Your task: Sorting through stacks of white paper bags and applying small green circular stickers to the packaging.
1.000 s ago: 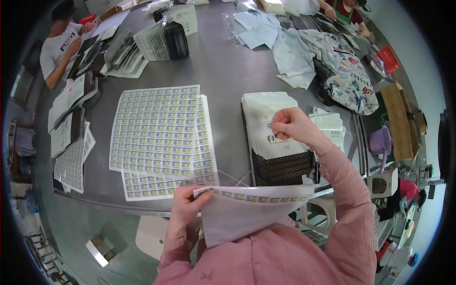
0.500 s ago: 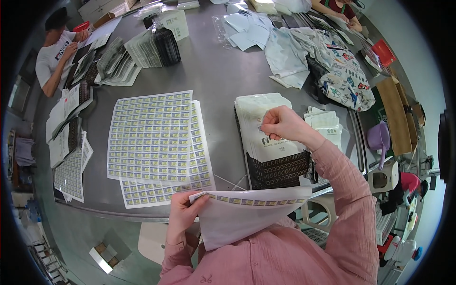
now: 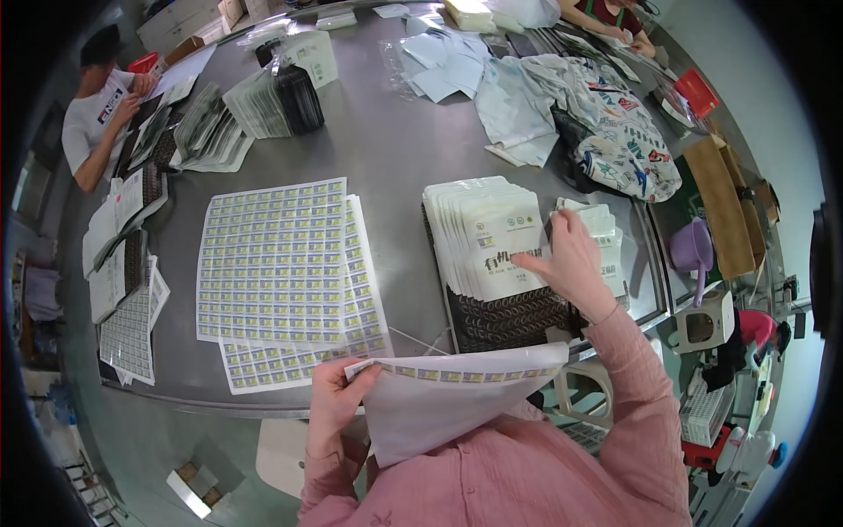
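Note:
My left hand (image 3: 335, 391) pinches the corner of a white label sheet (image 3: 448, 408), which is bent over in front of my chest. A single row of small yellow-and-blue labels shows along its upper edge. My right hand (image 3: 575, 263) is over the right edge of a fanned stack of white pouches (image 3: 492, 230), thumb spread away from the fingers. The thumb lies across the top pouch's face, while the fingertips reach past its side. One small label (image 3: 486, 242) sits on the upper left of that pouch. Below the stack, black patterned pouch backs (image 3: 500, 323) show.
Full label sheets (image 3: 272, 263) lie left of the pouches. Smaller white pouches (image 3: 601, 228) are at the right, near printed cloth (image 3: 628, 149). Upright bundled pouches (image 3: 272, 101) stand farther back. A co-worker (image 3: 97, 114) sits at far left, another (image 3: 606, 22) at far right.
My right hand has moved right, from the top pouch's upper middle to its right edge, and its fingers have spread. A small label now shows where it was. My left hand keeps the sheet.

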Demonstrator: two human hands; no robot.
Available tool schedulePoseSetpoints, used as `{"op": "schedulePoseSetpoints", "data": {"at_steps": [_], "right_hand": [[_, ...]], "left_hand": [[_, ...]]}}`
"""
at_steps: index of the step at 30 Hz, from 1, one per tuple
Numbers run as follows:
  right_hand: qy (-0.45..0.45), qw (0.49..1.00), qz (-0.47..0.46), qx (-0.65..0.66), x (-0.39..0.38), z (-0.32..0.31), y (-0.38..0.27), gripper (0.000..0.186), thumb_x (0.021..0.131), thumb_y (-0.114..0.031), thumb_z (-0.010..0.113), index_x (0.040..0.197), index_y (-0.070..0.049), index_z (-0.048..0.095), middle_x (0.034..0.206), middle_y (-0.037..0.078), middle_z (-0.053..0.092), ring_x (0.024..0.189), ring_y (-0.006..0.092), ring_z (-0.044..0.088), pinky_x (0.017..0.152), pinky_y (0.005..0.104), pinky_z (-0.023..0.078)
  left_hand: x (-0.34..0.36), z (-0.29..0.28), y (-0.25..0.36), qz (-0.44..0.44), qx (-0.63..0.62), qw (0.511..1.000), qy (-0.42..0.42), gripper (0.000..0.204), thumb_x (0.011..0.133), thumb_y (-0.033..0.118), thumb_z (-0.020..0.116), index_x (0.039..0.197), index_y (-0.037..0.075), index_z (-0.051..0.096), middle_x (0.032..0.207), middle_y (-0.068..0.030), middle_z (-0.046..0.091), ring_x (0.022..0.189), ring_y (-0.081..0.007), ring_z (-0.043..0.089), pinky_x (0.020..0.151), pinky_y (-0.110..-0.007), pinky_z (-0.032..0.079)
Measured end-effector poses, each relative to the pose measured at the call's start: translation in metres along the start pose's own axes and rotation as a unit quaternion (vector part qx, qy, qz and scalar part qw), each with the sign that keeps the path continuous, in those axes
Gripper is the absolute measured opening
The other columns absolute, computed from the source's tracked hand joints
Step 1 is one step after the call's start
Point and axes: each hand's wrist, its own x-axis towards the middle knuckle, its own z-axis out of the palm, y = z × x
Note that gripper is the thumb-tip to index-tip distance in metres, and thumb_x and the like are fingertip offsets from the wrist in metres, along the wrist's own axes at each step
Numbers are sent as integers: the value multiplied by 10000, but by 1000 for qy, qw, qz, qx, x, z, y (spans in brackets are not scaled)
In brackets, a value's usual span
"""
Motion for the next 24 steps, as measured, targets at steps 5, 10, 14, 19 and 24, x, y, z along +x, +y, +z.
{"op": "schedulePoseSetpoints", "data": {"at_steps": [5,10,14,19,24], "right_hand": [[-27,993,61,93,-25,-1,-2,677,740,-451,881,1094,53,602,1262,234,580,1078,381,628,860,438,527],[-58,889,211,402,-32,-9,34,308,886,-228,800,955,33,651,843,84,715,686,116,630,597,296,469],[-39,872,242,425,-54,-26,123,244,921,-181,753,969,42,665,739,36,691,669,72,603,591,253,448],[186,978,41,-86,-80,-53,76,432,886,-178,763,1212,70,625,1045,130,723,933,224,688,842,350,534],[-99,897,12,430,-95,-77,-21,668,777,-159,841,1365,-3,564,1224,182,673,1127,321,668,989,392,516]], "left_hand": [[2,2,-2,-2,13,1000,-5,89,942,21,726,997,-37,766,735,76,615,651,0,484,538,-200,359],[-3,-3,-10,5,2,1000,10,91,944,24,730,1000,-38,768,750,73,629,658,3,488,546,-195,365],[-3,-3,-10,11,-25,999,34,93,941,28,731,997,-36,768,758,64,645,657,-1,502,557,-196,375],[-5,2,6,13,5,998,57,93,941,35,727,992,-32,767,766,51,657,669,-7,525,570,-201,394],[-12,5,20,47,18,993,104,106,963,61,707,973,-29,761,809,33,695,699,-16,572,598,-204,435]]}}
